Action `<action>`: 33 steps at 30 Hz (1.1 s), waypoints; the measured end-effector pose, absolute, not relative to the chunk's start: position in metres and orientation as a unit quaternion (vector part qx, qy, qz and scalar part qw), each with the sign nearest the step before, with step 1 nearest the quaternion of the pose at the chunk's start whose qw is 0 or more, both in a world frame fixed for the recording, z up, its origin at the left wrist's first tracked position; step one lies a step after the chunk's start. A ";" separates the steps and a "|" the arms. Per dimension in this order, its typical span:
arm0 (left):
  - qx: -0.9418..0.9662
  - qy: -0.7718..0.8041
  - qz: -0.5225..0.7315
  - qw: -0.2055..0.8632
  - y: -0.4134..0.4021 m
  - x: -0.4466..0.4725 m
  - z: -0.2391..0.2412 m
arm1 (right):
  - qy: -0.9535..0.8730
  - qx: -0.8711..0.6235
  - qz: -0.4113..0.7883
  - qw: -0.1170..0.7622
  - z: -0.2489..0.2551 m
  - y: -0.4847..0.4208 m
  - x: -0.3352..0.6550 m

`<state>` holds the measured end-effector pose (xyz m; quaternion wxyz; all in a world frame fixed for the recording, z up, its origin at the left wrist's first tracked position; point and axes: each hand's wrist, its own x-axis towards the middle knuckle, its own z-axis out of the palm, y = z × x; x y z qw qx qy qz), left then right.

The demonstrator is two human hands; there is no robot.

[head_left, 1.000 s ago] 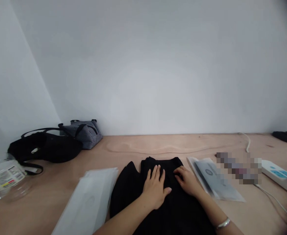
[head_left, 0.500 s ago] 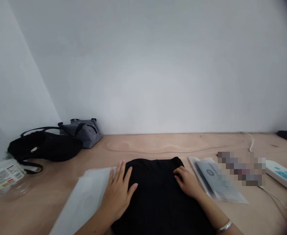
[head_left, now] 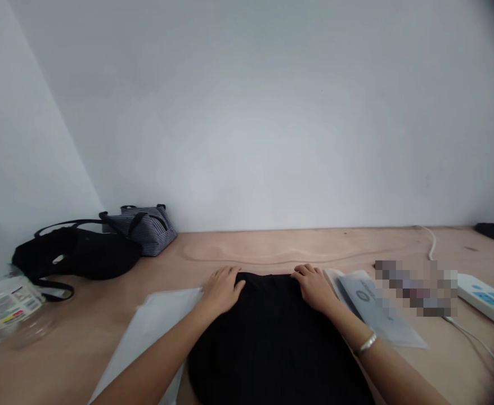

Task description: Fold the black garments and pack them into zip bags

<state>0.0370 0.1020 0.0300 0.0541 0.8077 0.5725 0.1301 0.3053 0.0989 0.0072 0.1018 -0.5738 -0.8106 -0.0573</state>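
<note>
Black folded garment (head_left: 272, 337) lies on a plywood table (head_left: 61, 349), with both hands resting open along its far edge, fingers relaxed and gripping nothing. The left hand (head_left: 223, 291) sits just beside a translucent plastic sleeve (head_left: 154, 332), and the right hand (head_left: 314, 288) sits just beside a printed plastic packet (head_left: 365, 301).

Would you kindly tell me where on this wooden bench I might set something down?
Bare wood runs along the wall behind the black garment, from the striped bag to the white cable. It is crowded at your left hand and right hand, between the white packet and printed packet.
</note>
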 end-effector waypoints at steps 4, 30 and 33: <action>0.787 0.594 0.156 0.055 0.131 0.037 0.021 | -0.816 -0.570 -0.074 0.061 0.006 0.117 0.310; 0.841 0.446 0.105 0.288 -0.028 0.011 0.079 | -0.819 -0.520 0.202 0.134 0.053 -0.033 0.330; 0.840 0.485 0.181 0.165 -0.018 0.029 0.057 | -0.828 -0.519 0.124 0.173 0.042 -0.018 0.300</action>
